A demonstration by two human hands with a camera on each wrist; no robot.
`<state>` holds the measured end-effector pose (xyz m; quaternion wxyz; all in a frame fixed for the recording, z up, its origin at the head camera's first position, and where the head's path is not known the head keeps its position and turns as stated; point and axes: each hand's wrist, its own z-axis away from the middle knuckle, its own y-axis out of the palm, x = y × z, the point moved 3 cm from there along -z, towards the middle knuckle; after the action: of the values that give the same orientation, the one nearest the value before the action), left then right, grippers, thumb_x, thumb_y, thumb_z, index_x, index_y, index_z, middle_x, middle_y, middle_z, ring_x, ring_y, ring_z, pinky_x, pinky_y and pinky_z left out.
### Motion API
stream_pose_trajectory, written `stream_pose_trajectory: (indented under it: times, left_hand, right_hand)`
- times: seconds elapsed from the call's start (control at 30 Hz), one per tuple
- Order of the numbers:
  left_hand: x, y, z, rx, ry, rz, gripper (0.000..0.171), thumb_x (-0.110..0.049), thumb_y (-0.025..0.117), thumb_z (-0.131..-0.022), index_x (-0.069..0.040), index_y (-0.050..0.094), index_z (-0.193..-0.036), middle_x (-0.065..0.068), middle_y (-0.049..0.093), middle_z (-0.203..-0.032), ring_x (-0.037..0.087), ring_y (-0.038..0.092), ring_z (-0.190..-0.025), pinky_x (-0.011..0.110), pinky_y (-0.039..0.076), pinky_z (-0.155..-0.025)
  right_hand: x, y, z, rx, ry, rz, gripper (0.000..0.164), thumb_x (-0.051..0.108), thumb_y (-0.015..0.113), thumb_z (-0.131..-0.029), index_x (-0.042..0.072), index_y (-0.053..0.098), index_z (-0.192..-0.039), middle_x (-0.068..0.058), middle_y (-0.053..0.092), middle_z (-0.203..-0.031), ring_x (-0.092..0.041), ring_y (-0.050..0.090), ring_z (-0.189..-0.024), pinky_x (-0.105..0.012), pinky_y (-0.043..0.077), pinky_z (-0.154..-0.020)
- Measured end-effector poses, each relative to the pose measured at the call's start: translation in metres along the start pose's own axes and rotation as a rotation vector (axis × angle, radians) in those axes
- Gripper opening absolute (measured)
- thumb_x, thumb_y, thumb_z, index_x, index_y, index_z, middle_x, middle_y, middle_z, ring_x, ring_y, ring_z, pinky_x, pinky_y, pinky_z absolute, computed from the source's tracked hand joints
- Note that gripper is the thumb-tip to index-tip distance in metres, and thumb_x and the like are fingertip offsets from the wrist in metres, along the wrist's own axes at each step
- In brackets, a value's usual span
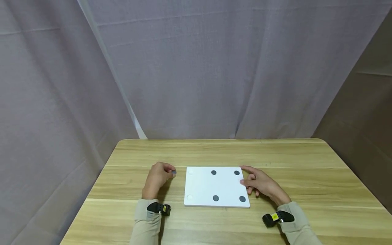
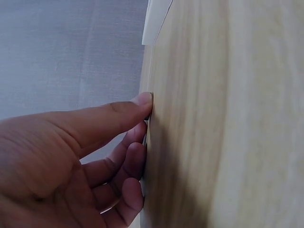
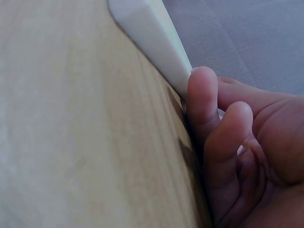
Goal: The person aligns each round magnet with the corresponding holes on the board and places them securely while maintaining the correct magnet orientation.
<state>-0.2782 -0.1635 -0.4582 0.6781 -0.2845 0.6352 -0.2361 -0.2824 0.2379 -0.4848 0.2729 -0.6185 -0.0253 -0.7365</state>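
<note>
A white rectangular board (image 1: 200,185) lies flat in the middle of the table in the head view. Several dark grey discs sit on it, one being the near-right disc (image 1: 242,199). Two pale round spots, such as the lower one (image 1: 190,197), mark its left corners. To the board's left, my left hand (image 1: 157,178) pinches a small dark disc (image 1: 174,172) by thumb and fingertips, just at the tabletop. My right hand (image 1: 260,182) holds the board's right edge, thumb on top and index finger by the far corner. The right wrist view shows fingers (image 3: 203,97) against the board's side (image 3: 154,42).
The wood-grain table (image 1: 214,153) ends at a back edge before a grey cloth curtain (image 1: 196,75). Cloth also hangs at the left and right sides. Each wrist wears a black strap with a small camera, such as the right camera (image 1: 269,220).
</note>
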Motion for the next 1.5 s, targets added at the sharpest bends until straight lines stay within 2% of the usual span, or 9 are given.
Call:
stream_pose_trajectory:
  times: [0.47,0.67,0.97,1.23,1.5]
  left_hand:
    - [-0.001,0.0,0.0,0.036,0.078,-0.066,0.004,-0.011,0.08,-0.092,-0.012,0.078,-0.094,-0.003,0.066,-0.085,0.014,0.057,-0.078,0.032,0.046,-0.071]
    - [-0.001,0.0,-0.001,0.026,0.092,-0.061,0.004,-0.011,0.078,-0.094,-0.011,0.074,-0.095,-0.001,0.064,-0.086,0.015,0.056,-0.078,0.033,0.045,-0.071]
    - [-0.003,0.002,-0.004,0.035,0.124,-0.057,0.005,-0.005,0.077,-0.095,-0.006,0.073,-0.098,0.001,0.065,-0.087,0.016,0.057,-0.081,0.035,0.049,-0.077]
    - [-0.007,0.004,-0.004,0.047,0.13,-0.06,0.004,-0.006,0.075,-0.097,-0.008,0.073,-0.1,0.001,0.068,-0.091,0.016,0.059,-0.085,0.038,0.051,-0.081]
    - [-0.009,0.005,-0.003,0.043,0.157,-0.044,0.005,-0.01,0.076,-0.097,-0.007,0.072,-0.099,0.001,0.064,-0.088,0.015,0.057,-0.082,0.035,0.049,-0.077]
  right_hand:
    - [-0.002,-0.001,-0.001,0.016,-0.032,0.007,0.074,0.013,0.07,-0.103,-0.003,0.029,-0.163,-0.007,0.063,-0.079,-0.013,0.063,-0.06,-0.021,0.046,-0.044]
    - [-0.001,-0.002,0.0,0.022,-0.039,0.007,0.075,0.014,0.07,-0.103,-0.004,0.028,-0.163,-0.007,0.063,-0.079,-0.012,0.063,-0.06,-0.021,0.046,-0.044]
    - [-0.001,-0.002,0.0,0.022,-0.033,0.005,0.074,0.013,0.069,-0.103,-0.003,0.029,-0.163,-0.007,0.063,-0.079,-0.012,0.063,-0.06,-0.021,0.046,-0.044]
    - [0.0,-0.002,-0.001,0.016,-0.042,0.016,0.074,0.014,0.07,-0.103,-0.003,0.029,-0.163,-0.007,0.063,-0.079,-0.012,0.063,-0.06,-0.021,0.047,-0.044]
    - [0.0,-0.002,0.0,0.014,-0.038,0.012,0.074,0.014,0.07,-0.103,-0.003,0.029,-0.163,-0.007,0.063,-0.079,-0.013,0.063,-0.06,-0.021,0.047,-0.044]
